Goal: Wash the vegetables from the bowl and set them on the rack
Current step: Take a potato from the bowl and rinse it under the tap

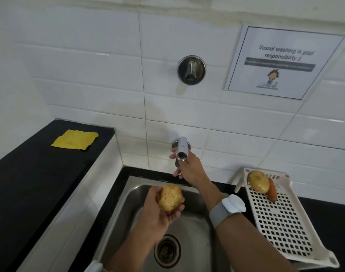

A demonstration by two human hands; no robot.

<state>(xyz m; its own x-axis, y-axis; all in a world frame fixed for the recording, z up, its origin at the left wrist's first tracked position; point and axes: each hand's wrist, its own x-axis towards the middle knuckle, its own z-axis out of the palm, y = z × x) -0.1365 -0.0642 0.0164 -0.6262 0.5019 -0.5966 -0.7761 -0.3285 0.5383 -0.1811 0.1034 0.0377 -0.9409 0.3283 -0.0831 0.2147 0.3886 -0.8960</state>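
Left hand (157, 209): fingers cup potato (170, 197) above sink (195, 242). Right hand (189, 169): fingers curled around tap (182, 149). Advice: keep potato under spout.

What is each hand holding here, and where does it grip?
The left hand cups a potato from its left side and underneath, over the sink. The right hand reaches under the tap spout; its grip cannot be told.

Left hand (157, 211) cupped, gripping; right hand (189, 169) outstretched, fingers curled.
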